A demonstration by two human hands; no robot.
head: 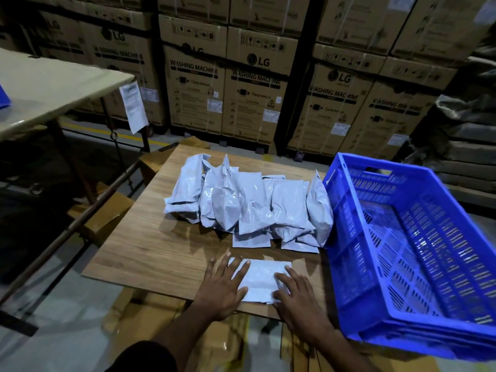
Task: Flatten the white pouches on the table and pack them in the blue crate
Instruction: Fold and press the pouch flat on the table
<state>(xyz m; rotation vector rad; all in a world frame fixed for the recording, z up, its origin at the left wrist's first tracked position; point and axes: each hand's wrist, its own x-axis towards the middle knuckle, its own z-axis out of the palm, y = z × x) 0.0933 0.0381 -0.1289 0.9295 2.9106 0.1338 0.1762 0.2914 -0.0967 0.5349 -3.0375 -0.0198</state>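
One white pouch (261, 277) lies flat near the front edge of the small wooden table (150, 245). My left hand (221, 288) presses its left side with straight spread fingers. My right hand (299, 299) presses its right side, fingers also spread. Behind them a heap of several puffy white pouches (249, 202) runs across the middle of the table. The blue crate (346, 237) sits at the table's right side, tilted, its slatted floor bare; the rightmost pouch leans against its wall.
Stacked cardboard washing-machine boxes (257, 89) form a wall behind the table. A larger beige table (48, 87) stands at the left with a paper sheet hanging from its corner. Cardboard boxes (107, 218) sit on the floor beside and under the wooden table.
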